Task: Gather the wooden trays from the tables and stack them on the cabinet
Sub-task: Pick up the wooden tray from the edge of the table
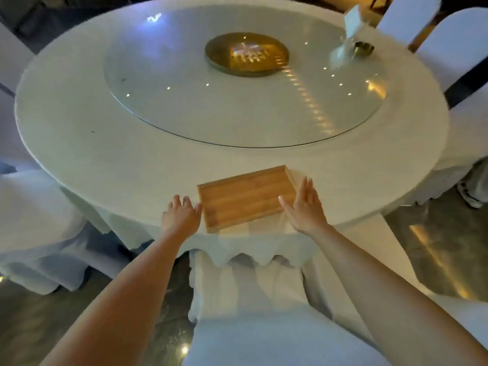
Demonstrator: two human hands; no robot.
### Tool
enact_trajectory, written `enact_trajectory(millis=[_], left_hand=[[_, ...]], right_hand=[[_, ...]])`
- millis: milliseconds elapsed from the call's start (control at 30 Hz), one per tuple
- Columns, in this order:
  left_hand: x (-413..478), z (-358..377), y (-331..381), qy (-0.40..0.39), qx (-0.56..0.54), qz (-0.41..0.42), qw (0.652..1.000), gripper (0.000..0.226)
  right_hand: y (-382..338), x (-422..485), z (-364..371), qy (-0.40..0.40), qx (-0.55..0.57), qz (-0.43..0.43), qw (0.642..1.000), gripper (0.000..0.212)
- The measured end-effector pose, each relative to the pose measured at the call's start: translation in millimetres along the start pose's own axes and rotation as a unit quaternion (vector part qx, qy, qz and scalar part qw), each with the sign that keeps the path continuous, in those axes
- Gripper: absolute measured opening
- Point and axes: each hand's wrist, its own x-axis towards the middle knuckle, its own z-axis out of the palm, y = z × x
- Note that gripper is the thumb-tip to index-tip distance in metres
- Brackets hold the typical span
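Open left hand [181, 215], right hand [303, 207] flanking tray [244, 198]

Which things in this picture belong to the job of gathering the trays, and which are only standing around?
Part of the job:
- wooden tray at the table's near edge
- left hand at its left end, open
- right hand at its right end, open

Only standing around:
- round table
- glass turntable
- napkin holder
- small metal dish
- covered chairs

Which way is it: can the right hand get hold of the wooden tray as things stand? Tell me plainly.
Probably yes. The right hand is open at the right end of the wooden tray, which lies bare near the table edge with nothing between them.
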Motion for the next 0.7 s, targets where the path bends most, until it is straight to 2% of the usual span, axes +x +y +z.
enact_trajectory(millis=[200, 467, 700], left_hand=[[24, 29, 25, -0.04, -0.071, -0.091, 0.993, 0.054], [32, 42, 35, -0.041, -0.113, -0.141, 0.983, 0.057], [34, 43, 33, -0.032, -0.246, -0.198, 0.948, 0.057]], right_hand=[[24, 58, 1, -0.048, 0.024, 0.029, 0.998, 0.08], [28, 101, 20, -0.039, 0.045, 0.09, 0.994, 0.071], [19, 107, 24, -0.029, 0.086, 0.18, 0.98, 0.065]])
